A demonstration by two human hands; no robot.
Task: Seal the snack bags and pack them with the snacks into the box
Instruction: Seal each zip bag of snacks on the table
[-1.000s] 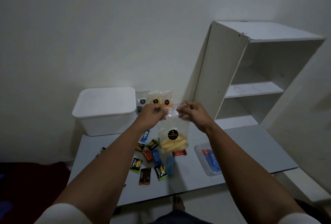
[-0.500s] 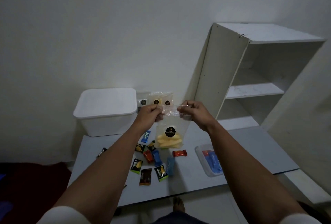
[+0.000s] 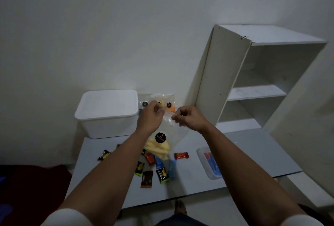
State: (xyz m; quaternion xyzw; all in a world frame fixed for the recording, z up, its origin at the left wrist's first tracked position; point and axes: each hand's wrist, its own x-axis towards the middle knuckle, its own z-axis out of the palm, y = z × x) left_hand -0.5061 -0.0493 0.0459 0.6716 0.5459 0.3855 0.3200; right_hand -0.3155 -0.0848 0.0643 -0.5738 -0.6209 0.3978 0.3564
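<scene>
So we're holding the clear snack bag (image 3: 167,135) up over the middle of the table (image 3: 244,146), and compared with a moment ago our hands are sitting closer together along its top: the left hand (image 3: 151,117) is pinching the left end of the strip, the right hand (image 3: 188,117) is pinching it just beside, and the bag is now hanging tilted, with the yellow pieces slumped at the bottom. We're reading that as the seal being run shut, maybe halfway along, though the strip itself is too small to tell. The white box (image 3: 108,112) is sitting at the table's back left corner with its lid on, so that's blocking any packing until it comes off. More snack bags (image 3: 162,102) are leaning at the back edge against the wall, just beside the box. The small wrapped snacks (image 3: 155,166) are lying scattered toward the front edge under the bag, and a clear tray (image 3: 204,162) is lying near the right side. A white shelf (image 3: 253,88) is standing at the back right corner.
</scene>
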